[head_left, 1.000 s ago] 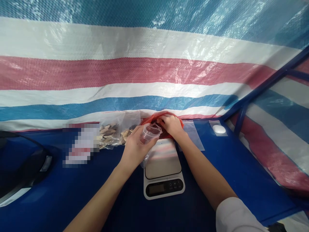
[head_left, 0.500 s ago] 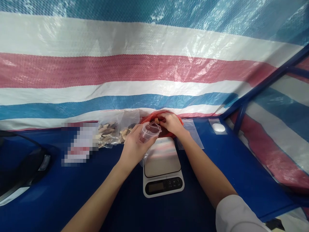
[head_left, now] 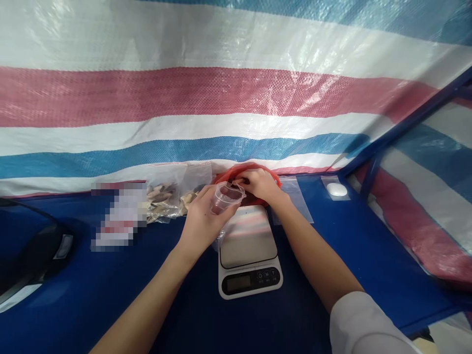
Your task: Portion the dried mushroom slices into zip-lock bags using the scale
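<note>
Striped tarpaulin sheet (head_left: 206, 93), red, white and blue: backs the whole scene. Blue tabletop (head_left: 354, 246): runs below it. Black item (head_left: 44, 250): far left, partly out of view (bag or strap; cannot tell).

Digital scale (head_left: 250, 246), white, steel platform: mid-table; its display looks unlit. Red plastic bag (head_left: 232, 172): mouth open, just behind the scale.

Clear bags of dried slices (head_left: 160, 199): left of the red bag, mushroom-like in look. Flat clear bag (head_left: 297, 199): right of the scale, partly behind the right forearm.

Left hand (head_left: 204, 214): wrapped around the clear plastic cup (head_left: 224, 197), at the scale's back left corner. Right hand (head_left: 260, 186): at the red bag's mouth, bent fingertips beside the cup's rim (whether they grip anything, cannot tell). The hands are near each other, not clasped.

White oval object (head_left: 337, 190): on a small clear bag, far right.

Hazards, as judged: thin cup walls could buckle under too tight a squeeze; a knock from the right fingers could tip the cup; pressing on the platform could upset a reading.
</note>
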Tool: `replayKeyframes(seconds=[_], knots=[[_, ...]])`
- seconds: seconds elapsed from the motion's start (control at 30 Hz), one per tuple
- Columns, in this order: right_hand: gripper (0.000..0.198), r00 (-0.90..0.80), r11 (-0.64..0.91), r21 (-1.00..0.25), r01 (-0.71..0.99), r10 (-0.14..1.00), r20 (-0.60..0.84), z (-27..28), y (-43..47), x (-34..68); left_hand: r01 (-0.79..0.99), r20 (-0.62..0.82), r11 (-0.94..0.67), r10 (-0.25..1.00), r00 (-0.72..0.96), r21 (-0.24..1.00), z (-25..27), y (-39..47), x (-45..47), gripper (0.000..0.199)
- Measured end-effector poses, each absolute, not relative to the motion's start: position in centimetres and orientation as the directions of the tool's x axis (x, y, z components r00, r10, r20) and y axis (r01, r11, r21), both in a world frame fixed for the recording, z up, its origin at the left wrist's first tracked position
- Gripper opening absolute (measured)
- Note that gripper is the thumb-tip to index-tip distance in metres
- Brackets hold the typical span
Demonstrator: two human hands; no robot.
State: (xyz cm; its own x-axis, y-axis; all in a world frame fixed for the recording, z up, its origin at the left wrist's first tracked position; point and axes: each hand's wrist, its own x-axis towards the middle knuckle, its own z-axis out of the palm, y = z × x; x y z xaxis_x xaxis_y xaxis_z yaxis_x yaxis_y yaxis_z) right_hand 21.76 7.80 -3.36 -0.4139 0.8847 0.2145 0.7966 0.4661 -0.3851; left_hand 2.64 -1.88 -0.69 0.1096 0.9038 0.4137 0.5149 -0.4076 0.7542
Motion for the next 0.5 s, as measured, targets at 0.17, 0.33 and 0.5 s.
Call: replayKeyframes(seconds=[0.17, 0.33, 0.5], knots=[[0.015, -0.389, 0.434, -0.568, 0.700, 0.898, 0.206, -2.4, 7.5, 22.6, 0.506, 0.404, -0.399, 0.909, 0.106, 0.764, -0.7, -1.9, 2.6, 0.028], [0.017, -0.425, 0.426, -0.737, 0.525, 0.881, 0.207, -0.3, 6.5, 23.6, 0.514, 0.440, -0.436, 0.890, 0.122, 0.739, -0.6, -1.8, 2.5, 0.029], [0.019, -0.520, 0.369, -0.889, 0.270, 0.833, 0.188, 2.6, 4.6, 24.6, 0.510, 0.470, -0.477, 0.869, 0.152, 0.716, -0.7, -1.7, 2.4, 0.033]])
